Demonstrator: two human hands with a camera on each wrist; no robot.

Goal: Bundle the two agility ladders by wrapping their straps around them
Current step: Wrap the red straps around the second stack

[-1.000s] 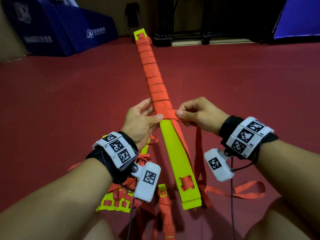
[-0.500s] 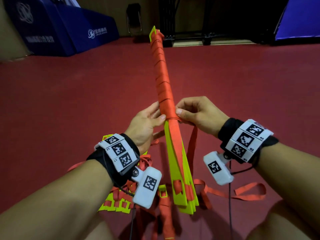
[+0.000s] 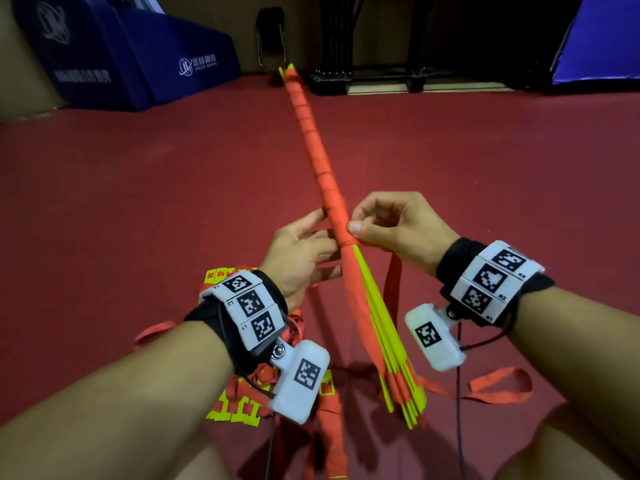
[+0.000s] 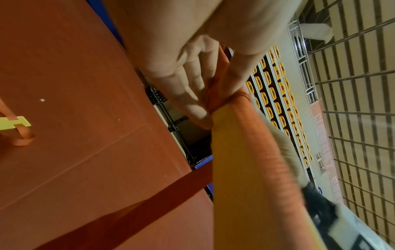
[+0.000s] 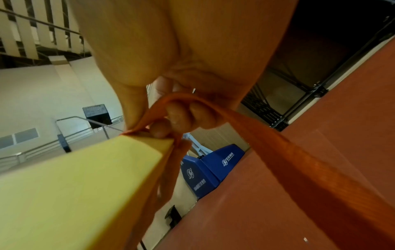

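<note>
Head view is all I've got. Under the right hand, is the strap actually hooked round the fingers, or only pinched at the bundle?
Observer: Hooked. The right wrist view shows the strap looping over the curled fingers of the right hand, then running off slack towards the floor.
Operator: And the left hand, is its thumb really clamping, or only resting there?
Observer: Clamping. The left wrist view shows the left hand holding the ladder bundle between the thumb on one side and fairly straight fingers on the other, at the end of the wrapped part.
</note>
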